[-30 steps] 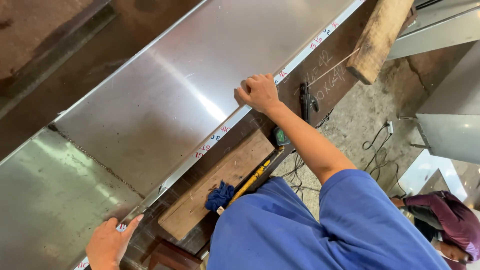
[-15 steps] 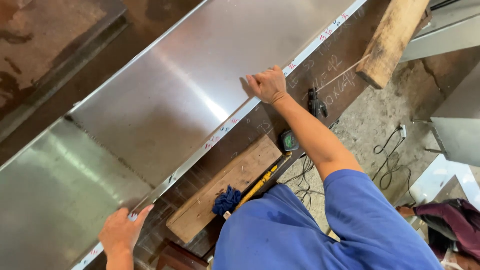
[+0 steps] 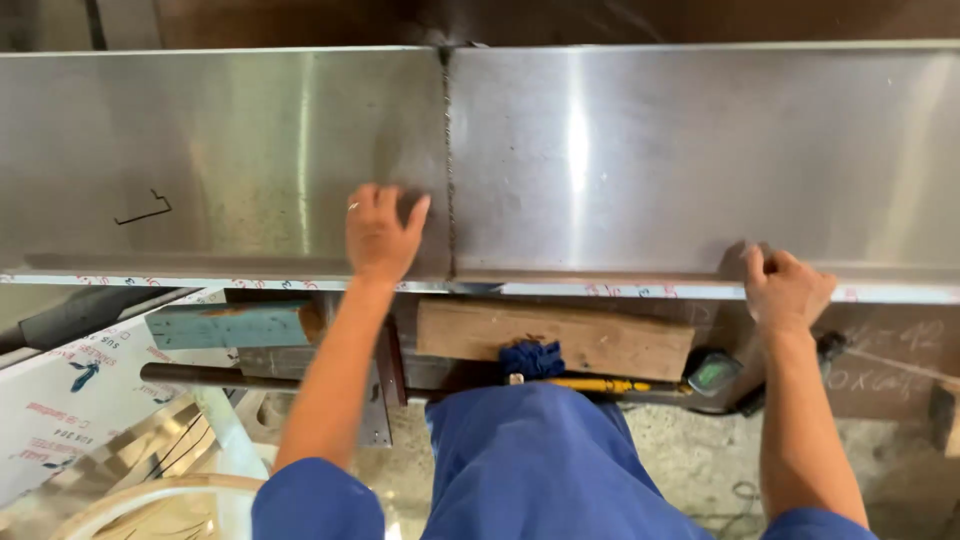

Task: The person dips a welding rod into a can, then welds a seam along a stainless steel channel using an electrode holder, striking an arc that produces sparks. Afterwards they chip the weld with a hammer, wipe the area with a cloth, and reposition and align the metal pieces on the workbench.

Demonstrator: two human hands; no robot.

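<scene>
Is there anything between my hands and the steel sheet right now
Nothing visible. The left hand lies flat on the steel sheet just left of the weld seam, and the right hand grips the sheet's near edge directly.

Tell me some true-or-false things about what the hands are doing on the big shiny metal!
1. Both hands rest on the shiny metal sheet. True: the left hand lies flat beside the seam, and the right hand grips the near edge.
2. The left hand holds a hammer. False: it holds nothing; its palm is pressed on the metal.
3. A wooden plank lies below the sheet's edge. True.
4. The person wears red sleeves. False: the sleeves are blue.
5. The metal is one unbroken piece. False: a seam runs across it, just right of the left hand.
</scene>
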